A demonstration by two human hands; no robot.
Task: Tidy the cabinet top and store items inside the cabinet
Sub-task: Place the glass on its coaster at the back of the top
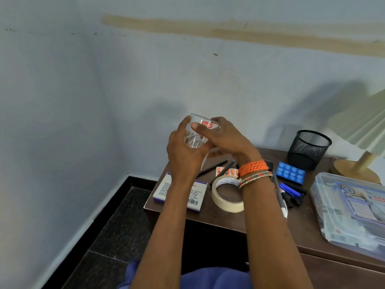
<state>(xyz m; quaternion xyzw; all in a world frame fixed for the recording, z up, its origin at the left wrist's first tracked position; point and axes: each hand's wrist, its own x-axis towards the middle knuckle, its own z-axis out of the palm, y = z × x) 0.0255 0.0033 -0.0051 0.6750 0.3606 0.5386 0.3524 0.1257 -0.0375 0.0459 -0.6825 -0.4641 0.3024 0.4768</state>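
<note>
**Glass held in both hands above the cabinet top**

Head view: The left hand (184,151) and the right hand (224,135) hold a clear glass (196,132) raised above the left end of the cabinet top (260,217), in front of the wall. The left hand's fingers curl around the glass from the left and below. The right hand's fingers wrap the rim side, next to a red label. The right wrist carries orange and patterned bands (254,173).

On the cabinet top, left to right:
- a white box (195,198) with a barcode, near the left edge;
- a tape roll (226,195), lying flat beside the box;
- a pencil (212,168) and an orange pill strip (228,172) behind the tape;
- a blue pill pack (290,173);
- blue and black pens (291,193);
- a black mesh cup (308,150), upright near the wall;
- a clear plastic container (350,211), lid on;
- a lamp (358,170) at the far right.
</note>
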